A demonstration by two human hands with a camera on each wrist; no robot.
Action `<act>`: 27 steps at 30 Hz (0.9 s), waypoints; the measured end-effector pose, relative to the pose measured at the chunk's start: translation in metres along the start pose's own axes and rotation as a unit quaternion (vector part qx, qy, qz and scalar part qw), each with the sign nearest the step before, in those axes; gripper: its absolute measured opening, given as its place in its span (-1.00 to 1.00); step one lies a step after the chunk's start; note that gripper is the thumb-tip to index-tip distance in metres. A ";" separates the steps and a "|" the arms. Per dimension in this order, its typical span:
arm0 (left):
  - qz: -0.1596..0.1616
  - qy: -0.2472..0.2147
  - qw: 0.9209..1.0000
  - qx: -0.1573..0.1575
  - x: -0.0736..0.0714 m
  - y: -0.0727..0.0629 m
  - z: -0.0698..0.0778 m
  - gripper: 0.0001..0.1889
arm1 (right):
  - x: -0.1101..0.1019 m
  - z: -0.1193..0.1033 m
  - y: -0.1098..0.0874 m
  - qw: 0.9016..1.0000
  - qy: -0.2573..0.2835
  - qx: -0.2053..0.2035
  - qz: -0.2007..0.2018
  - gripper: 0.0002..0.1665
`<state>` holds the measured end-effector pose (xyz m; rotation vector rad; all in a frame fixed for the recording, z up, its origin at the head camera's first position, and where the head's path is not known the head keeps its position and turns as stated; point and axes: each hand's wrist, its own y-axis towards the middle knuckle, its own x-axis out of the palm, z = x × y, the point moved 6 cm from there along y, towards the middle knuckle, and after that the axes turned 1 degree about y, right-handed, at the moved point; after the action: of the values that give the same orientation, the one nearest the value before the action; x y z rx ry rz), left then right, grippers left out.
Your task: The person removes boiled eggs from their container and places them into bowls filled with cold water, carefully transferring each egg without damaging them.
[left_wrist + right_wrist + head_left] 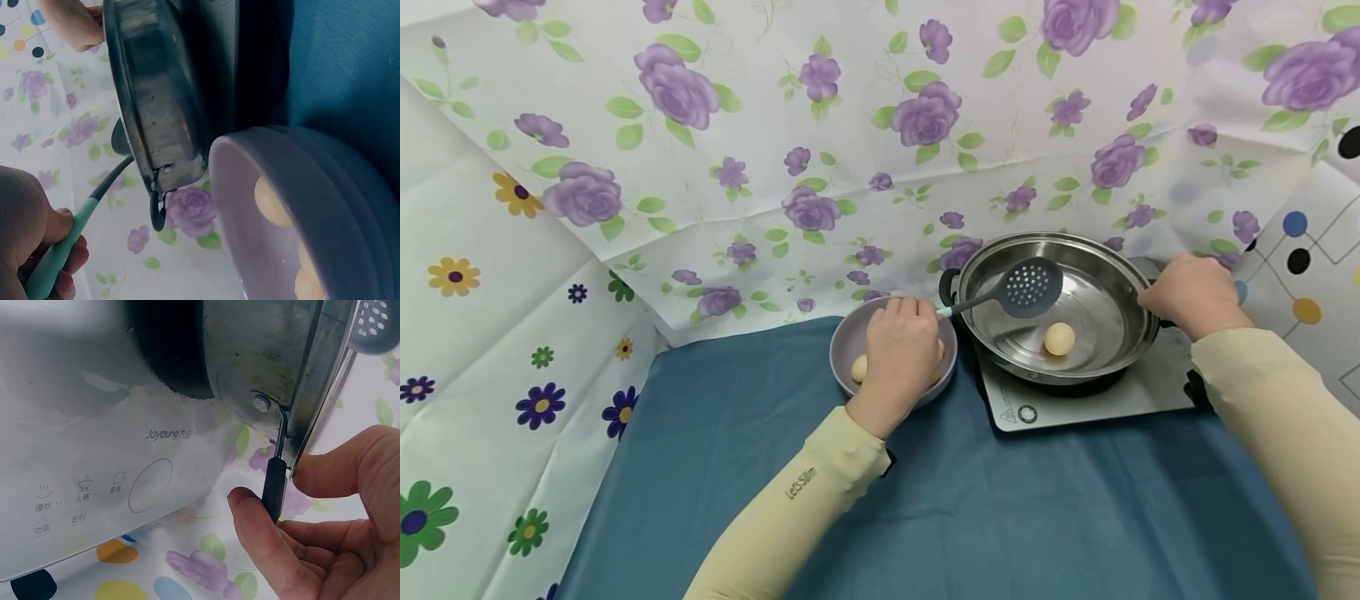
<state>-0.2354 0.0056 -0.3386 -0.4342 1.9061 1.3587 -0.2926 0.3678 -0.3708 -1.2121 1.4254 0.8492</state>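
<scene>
My left hand (901,354) grips the mint-green handle (59,256) of a grey slotted skimmer (1028,287). The skimmer's perforated head hangs over the stainless-steel pan (1101,304), tilted, with nothing on it. One pale yellow ball (1059,339) lies on the pan's floor, just below the skimmer head. Under my left hand stands a lilac bowl (842,337) with several similar pale balls (272,201) inside, partly hidden by the hand. At the pan's right side, my right hand (1195,293) holds the black side handle (275,487) between thumb and fingers.
Beneath the pan is a silver induction cooker (1075,408) with a printed control panel. A blue cloth (970,508) covers the table. Flowered sheets (760,167) hang behind and on the left; a dotted one (1318,275) is on the right. Bowl and pan stand side by side.
</scene>
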 end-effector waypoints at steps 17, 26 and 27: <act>-0.047 0.000 0.999 0.006 0.005 -0.008 0.017 -0.77 | -0.001 -0.002 -0.001 1.000 -0.003 0.002 -0.008 -0.54; -0.078 -0.008 0.997 0.003 0.003 -0.015 0.022 -0.73 | 0.000 -0.001 0.000 1.000 -0.009 0.013 -0.015 -0.48; -0.080 -0.008 0.997 0.004 0.003 -0.016 0.022 -0.72 | 0.000 -0.001 0.000 1.000 -0.009 0.013 -0.015 -0.49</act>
<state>-0.2183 0.0203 -0.3549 -0.5582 1.8219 1.2467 -0.2926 0.3664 -0.3707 -1.2010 1.3972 0.8175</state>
